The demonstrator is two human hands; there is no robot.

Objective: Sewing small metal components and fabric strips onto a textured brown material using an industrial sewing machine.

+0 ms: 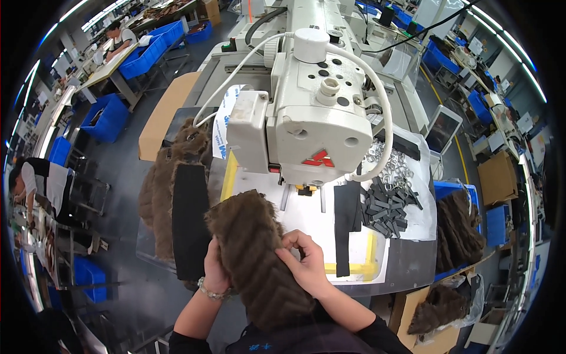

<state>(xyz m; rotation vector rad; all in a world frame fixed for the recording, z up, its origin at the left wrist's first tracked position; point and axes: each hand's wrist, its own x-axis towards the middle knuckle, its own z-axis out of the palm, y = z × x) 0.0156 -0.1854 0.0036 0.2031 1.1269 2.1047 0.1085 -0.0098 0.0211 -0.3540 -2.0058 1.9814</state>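
Between my two hands hangs a long brown fur piece (259, 253) with a chevron pattern, in front of the sewing machine head (321, 118). My left hand (217, 268), with a beaded bracelet on its wrist, grips the piece's left edge; part of its fingers is hidden behind the fur. On the right edge, my right hand (302, 259) pinches the fur between thumb and bent fingers. Left of the piece, a black fabric strip (190, 218) lies on a pile of brown fur pieces (156, 206). To the right lie black fabric strips (344, 236).
Small black tabs (386, 206) and metal rings (392, 168) lie heaped on a white sheet right of the machine. A blue bin (474, 197) with brown fur stands beyond the table's right edge. Below it is an open cardboard box (407, 318). Other people work at the far left.
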